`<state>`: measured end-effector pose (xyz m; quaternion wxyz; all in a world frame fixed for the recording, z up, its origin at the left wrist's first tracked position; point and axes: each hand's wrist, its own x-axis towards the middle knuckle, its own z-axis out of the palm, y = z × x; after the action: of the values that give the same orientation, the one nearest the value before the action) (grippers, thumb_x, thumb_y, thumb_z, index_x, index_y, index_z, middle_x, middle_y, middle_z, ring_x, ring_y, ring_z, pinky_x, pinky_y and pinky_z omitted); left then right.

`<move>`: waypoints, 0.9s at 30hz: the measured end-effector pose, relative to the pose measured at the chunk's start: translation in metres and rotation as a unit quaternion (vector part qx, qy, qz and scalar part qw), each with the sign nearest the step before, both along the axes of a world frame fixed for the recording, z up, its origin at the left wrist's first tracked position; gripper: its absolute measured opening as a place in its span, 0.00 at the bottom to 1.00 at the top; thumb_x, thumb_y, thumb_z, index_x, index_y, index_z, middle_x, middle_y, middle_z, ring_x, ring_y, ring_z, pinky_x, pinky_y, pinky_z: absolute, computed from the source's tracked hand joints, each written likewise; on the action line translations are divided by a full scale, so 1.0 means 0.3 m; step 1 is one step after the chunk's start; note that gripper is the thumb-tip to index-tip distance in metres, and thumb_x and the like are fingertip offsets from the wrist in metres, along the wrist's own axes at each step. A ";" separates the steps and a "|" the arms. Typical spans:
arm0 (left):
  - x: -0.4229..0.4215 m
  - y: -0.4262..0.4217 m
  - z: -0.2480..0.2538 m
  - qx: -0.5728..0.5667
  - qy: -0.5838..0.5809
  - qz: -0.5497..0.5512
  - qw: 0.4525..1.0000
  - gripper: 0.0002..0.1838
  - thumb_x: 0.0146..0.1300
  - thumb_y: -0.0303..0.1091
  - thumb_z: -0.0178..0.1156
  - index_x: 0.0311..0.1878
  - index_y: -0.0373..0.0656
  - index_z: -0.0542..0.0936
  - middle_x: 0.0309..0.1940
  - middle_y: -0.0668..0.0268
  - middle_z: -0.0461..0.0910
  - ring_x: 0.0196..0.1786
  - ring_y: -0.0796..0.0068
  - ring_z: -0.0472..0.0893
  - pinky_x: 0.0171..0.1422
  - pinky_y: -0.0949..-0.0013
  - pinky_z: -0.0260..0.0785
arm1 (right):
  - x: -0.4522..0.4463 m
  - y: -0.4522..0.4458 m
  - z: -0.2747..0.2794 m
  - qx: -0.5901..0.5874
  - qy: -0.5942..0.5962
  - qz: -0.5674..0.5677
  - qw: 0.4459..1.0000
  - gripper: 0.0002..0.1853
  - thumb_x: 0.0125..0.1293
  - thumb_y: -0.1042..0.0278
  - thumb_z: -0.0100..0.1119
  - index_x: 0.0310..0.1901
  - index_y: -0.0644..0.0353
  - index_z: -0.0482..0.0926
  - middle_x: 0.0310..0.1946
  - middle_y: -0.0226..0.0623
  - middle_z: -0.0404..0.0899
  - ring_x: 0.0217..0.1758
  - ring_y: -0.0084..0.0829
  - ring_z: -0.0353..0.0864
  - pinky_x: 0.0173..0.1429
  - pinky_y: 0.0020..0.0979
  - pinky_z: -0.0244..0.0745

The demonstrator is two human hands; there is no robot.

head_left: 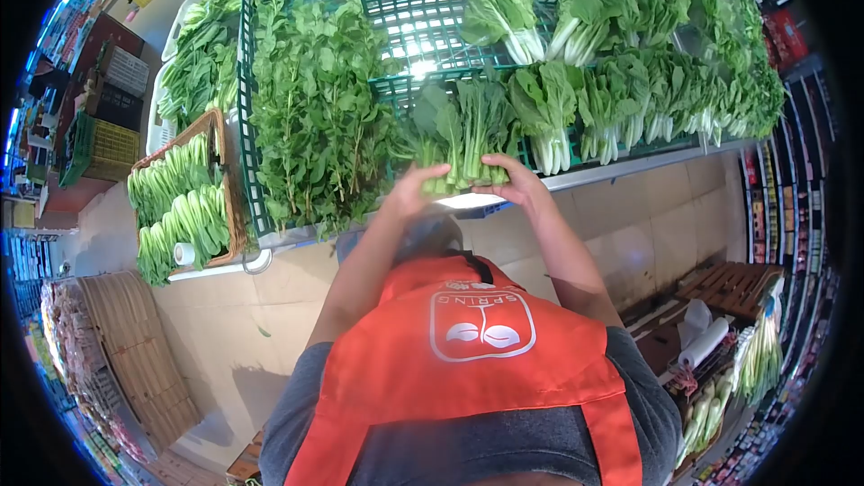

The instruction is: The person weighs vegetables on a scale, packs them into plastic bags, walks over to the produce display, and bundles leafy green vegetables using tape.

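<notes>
Several stems of dark-leaved Chinese broccoli point(463, 130) lie at the front edge of the display, their thick cut ends toward me. My left hand point(418, 191) is closed around the left side of the stem ends. From the right, my right hand point(515, 182) grips the same ends, thumb on top. The leaves rest in a green plastic crate point(423, 85). Just left of my left hand is a mass of leafy green stalks point(315, 108). Beyond my right hand stand white-stemmed bok choy point(549, 117) in a row.
More bok choy point(598, 22) fills the crates behind. A wicker basket point(236, 207) at left holds bundled greens point(184, 202) and a white roll point(184, 254). The metal display edge point(621, 169) runs before me. Behind at right are a wooden rack point(733, 288) and a plastic roll point(704, 342).
</notes>
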<state>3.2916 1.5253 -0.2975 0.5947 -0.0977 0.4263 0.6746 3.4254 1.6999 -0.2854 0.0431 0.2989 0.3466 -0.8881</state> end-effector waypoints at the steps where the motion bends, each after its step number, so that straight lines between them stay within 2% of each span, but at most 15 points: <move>1: 0.004 0.005 0.008 -0.018 0.026 -0.001 1.000 0.50 0.48 0.32 0.69 0.68 0.41 0.45 0.59 0.52 0.64 0.54 0.53 0.73 0.55 0.47 0.68 | 0.004 0.003 0.015 -0.014 0.004 0.015 1.000 0.23 0.57 0.58 0.62 0.51 0.63 0.71 0.46 0.45 0.77 0.49 0.42 0.78 0.54 0.52 0.74; 3: 0.018 0.029 0.016 0.013 0.155 -0.037 0.987 0.49 0.48 0.32 0.68 0.67 0.36 0.47 0.58 0.52 0.64 0.56 0.56 0.71 0.58 0.54 0.66 | -0.004 0.002 0.038 -0.026 0.007 0.047 0.999 0.29 0.58 0.55 0.62 0.55 0.64 0.67 0.50 0.46 0.74 0.51 0.42 0.77 0.53 0.55 0.74; 5: 0.017 0.050 -0.034 0.043 0.273 -0.073 0.958 0.50 0.47 0.34 0.69 0.66 0.32 0.47 0.59 0.52 0.64 0.59 0.60 0.68 0.61 0.65 0.63 | -0.020 -0.028 0.071 0.097 -0.068 0.038 0.992 0.28 0.57 0.57 0.63 0.54 0.64 0.67 0.50 0.45 0.73 0.51 0.42 0.77 0.52 0.54 0.75; 6: 0.020 0.053 -0.043 0.028 0.280 -0.075 0.956 0.47 0.48 0.33 0.69 0.66 0.33 0.50 0.58 0.52 0.65 0.59 0.61 0.68 0.62 0.64 0.62 | -0.029 -0.040 0.091 0.158 -0.104 0.032 0.981 0.28 0.57 0.58 0.63 0.54 0.64 0.67 0.50 0.45 0.73 0.51 0.41 0.77 0.52 0.54 0.76; 8: 0.027 0.062 -0.058 0.000 0.295 -0.081 0.952 0.41 0.49 0.31 0.68 0.64 0.35 0.56 0.57 0.54 0.69 0.59 0.64 0.69 0.64 0.61 0.58 | -0.028 -0.029 0.040 0.154 -0.109 -0.009 0.982 0.26 0.55 0.60 0.64 0.52 0.64 0.68 0.50 0.45 0.72 0.50 0.41 0.77 0.51 0.53 0.77; 11: 0.018 0.039 -0.008 -0.022 0.143 -0.049 0.988 0.42 0.49 0.34 0.68 0.65 0.35 0.56 0.55 0.54 0.71 0.58 0.63 0.70 0.62 0.58 0.62 | -0.025 -0.026 0.036 0.113 -0.064 -0.040 0.991 0.22 0.55 0.62 0.63 0.48 0.64 0.71 0.49 0.46 0.73 0.49 0.41 0.78 0.52 0.53 0.76; 14: 0.014 0.009 0.087 -0.032 0.075 -0.020 0.996 0.39 0.53 0.36 0.65 0.65 0.36 0.58 0.53 0.54 0.72 0.58 0.62 0.71 0.63 0.54 0.63 | -0.024 -0.017 0.004 0.019 -0.001 -0.041 0.999 0.20 0.55 0.63 0.62 0.47 0.64 0.72 0.47 0.47 0.75 0.47 0.41 0.78 0.54 0.53 0.75; 17: -0.040 -0.017 -0.055 0.107 -0.023 -0.040 0.993 0.33 0.58 0.35 0.61 0.64 0.36 0.60 0.54 0.54 0.72 0.59 0.62 0.71 0.65 0.51 0.62 | -0.025 -0.020 0.001 -0.063 0.033 -0.046 0.996 0.21 0.56 0.62 0.60 0.49 0.64 0.72 0.45 0.47 0.77 0.47 0.42 0.79 0.55 0.53 0.73; 20: -0.053 -0.024 -0.075 0.178 -0.159 -0.022 0.971 0.30 0.58 0.28 0.59 0.63 0.40 0.60 0.53 0.55 0.71 0.52 0.58 0.76 0.57 0.54 0.70 | -0.026 -0.022 -0.002 -0.081 0.039 -0.035 0.995 0.22 0.56 0.62 0.61 0.50 0.64 0.72 0.44 0.46 0.77 0.47 0.43 0.79 0.55 0.52 0.74; 21: -0.049 -0.025 -0.071 0.169 -0.128 -0.022 0.977 0.30 0.58 0.29 0.60 0.63 0.39 0.60 0.53 0.55 0.71 0.51 0.58 0.76 0.57 0.54 0.69 | -0.030 -0.024 -0.002 -0.079 0.039 -0.028 0.996 0.22 0.56 0.63 0.61 0.50 0.64 0.72 0.44 0.46 0.77 0.47 0.43 0.78 0.55 0.52 0.74; 23: -0.030 -0.021 -0.063 0.150 -0.065 -0.022 0.986 0.31 0.57 0.31 0.60 0.63 0.39 0.60 0.53 0.54 0.71 0.51 0.58 0.76 0.58 0.54 0.69 | -0.038 -0.040 0.000 0.018 0.011 -0.025 0.999 0.24 0.55 0.64 0.63 0.51 0.65 0.70 0.44 0.44 0.76 0.47 0.43 0.78 0.54 0.52 0.74; 25: -0.012 -0.009 -0.010 0.067 0.107 -0.055 0.990 0.31 0.57 0.31 0.61 0.63 0.38 0.61 0.54 0.55 0.71 0.56 0.59 0.73 0.59 0.53 0.67 | -0.047 -0.083 0.067 0.110 -0.038 -0.052 0.992 0.29 0.53 0.66 0.65 0.54 0.67 0.66 0.43 0.41 0.74 0.47 0.40 0.77 0.53 0.52 0.76; 26: 0.002 -0.010 0.026 0.022 0.191 -0.070 0.979 0.31 0.57 0.31 0.61 0.62 0.37 0.61 0.55 0.55 0.71 0.58 0.60 0.72 0.60 0.52 0.66 | -0.041 -0.086 0.064 0.108 -0.059 -0.057 0.991 0.30 0.53 0.67 0.65 0.56 0.65 0.65 0.46 0.41 0.73 0.49 0.38 0.76 0.53 0.49 0.75; 27: 0.010 -0.011 0.067 -0.019 0.183 -0.048 0.982 0.30 0.55 0.33 0.62 0.60 0.37 0.65 0.53 0.55 0.74 0.54 0.61 0.75 0.59 0.53 0.68 | -0.042 -0.088 0.060 0.107 -0.078 -0.061 0.989 0.32 0.52 0.67 0.65 0.58 0.64 0.63 0.48 0.41 0.73 0.51 0.36 0.75 0.53 0.45 0.75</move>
<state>3.2945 1.5220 -0.2774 0.5365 0.0366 0.5453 0.6431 3.4127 1.6736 -0.2674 -0.0167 0.3911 0.4162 -0.8207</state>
